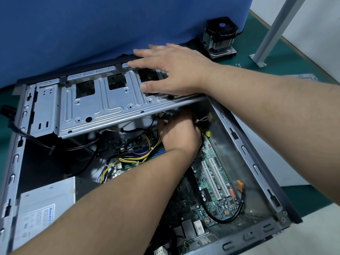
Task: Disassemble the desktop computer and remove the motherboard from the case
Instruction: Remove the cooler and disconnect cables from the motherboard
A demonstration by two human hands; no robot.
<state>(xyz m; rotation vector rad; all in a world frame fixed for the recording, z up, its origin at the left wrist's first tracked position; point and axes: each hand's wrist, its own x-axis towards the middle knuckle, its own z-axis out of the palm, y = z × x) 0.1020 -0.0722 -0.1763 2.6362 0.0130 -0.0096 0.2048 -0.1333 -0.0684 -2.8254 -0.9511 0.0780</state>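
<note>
Two bare hands work inside the open case (pixel 253 162); nearest sits the power supply (pixel 44 208), beside the green motherboard (pixel 211 181), which lies flat on the case floor, cables (pixel 128 159) still draped over it; the left hand (pixel 179 133) reaches under the drive cage (pixel 103 105), fingers curled among wires, though what they grip I cannot tell; the right hand (pixel 173 70) lies flat, fingers straight, pressing on the cage top; farther off a CPU cooler (pixel 219 36) stands on the green desk (pixel 303 70); the board looks thin, stiff and fragile, so probably best lifted by its bare edges, never by slots or capacitors.
</note>
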